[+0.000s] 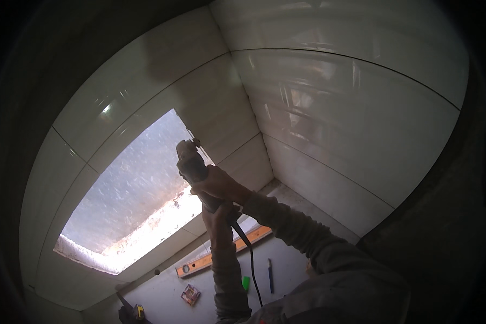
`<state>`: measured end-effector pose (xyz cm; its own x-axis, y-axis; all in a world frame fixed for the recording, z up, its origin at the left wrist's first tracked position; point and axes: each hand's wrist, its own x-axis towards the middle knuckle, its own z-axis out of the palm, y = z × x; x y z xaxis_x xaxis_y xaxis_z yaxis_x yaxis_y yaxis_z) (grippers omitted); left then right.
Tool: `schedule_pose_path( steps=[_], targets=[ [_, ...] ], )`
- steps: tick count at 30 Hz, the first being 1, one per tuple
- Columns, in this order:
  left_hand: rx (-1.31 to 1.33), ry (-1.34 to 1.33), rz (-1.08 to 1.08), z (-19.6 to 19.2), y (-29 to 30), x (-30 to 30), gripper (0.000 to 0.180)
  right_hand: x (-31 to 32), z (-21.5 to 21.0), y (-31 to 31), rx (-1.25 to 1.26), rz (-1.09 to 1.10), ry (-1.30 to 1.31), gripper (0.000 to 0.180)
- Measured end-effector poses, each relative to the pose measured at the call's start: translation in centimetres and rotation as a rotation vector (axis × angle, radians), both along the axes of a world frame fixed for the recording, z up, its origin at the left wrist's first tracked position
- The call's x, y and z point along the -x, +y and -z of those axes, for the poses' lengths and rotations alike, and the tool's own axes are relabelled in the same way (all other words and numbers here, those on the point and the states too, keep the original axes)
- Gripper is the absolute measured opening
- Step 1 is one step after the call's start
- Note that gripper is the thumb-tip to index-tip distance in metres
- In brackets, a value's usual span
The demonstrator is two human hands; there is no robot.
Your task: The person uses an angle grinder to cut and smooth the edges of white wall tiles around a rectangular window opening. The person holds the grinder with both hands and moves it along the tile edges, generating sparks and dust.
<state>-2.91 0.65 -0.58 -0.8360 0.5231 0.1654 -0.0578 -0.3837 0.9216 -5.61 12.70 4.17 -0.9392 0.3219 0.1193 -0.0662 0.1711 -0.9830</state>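
An angle grinder (193, 168) with a dark body is held up in both hands against the right edge of a window opening (137, 189) in the tiled wall. My right hand (221, 184) wraps round its body near the head. Lower down, my left hand (220, 221) closes round the rear end, where a black cord (250, 254) comes out and runs down toward me. The grinder's head is at the cut tile edge; its disc is hard to make out. Pale specks and streaks show across the opening.
Large glossy tiles (329, 102) cover both walls, meeting in a corner. On the white surface below lie an orange spirit level (200, 264), a dark blue pen-like tool (270, 275), a green piece (245, 283) and a small clear box (190, 295). A black-and-yellow tool (139, 311) lies lower left.
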Motion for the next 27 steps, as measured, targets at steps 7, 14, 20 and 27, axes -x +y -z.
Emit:
schedule_pose_path(
  steps=[7,14,20,27],
  targets=[
    [0.002,-0.053,-0.008,0.0,-0.7,-1.7,0.040,-0.6,0.3,-0.8,-0.034,-0.092,-0.061,0.048],
    [0.042,-0.059,-0.007,0.2,-0.7,-2.0,0.040,-1.5,0.7,-0.4,0.078,-0.077,-0.093,0.050],
    [0.055,-0.031,0.008,-0.1,-0.5,-1.7,0.042,-2.3,-0.3,0.0,0.063,-0.086,-0.006,0.050],
    [0.041,-0.009,0.001,0.4,-0.1,-0.7,0.047,-1.3,0.1,0.1,0.095,-0.058,0.010,0.048]
  ],
)
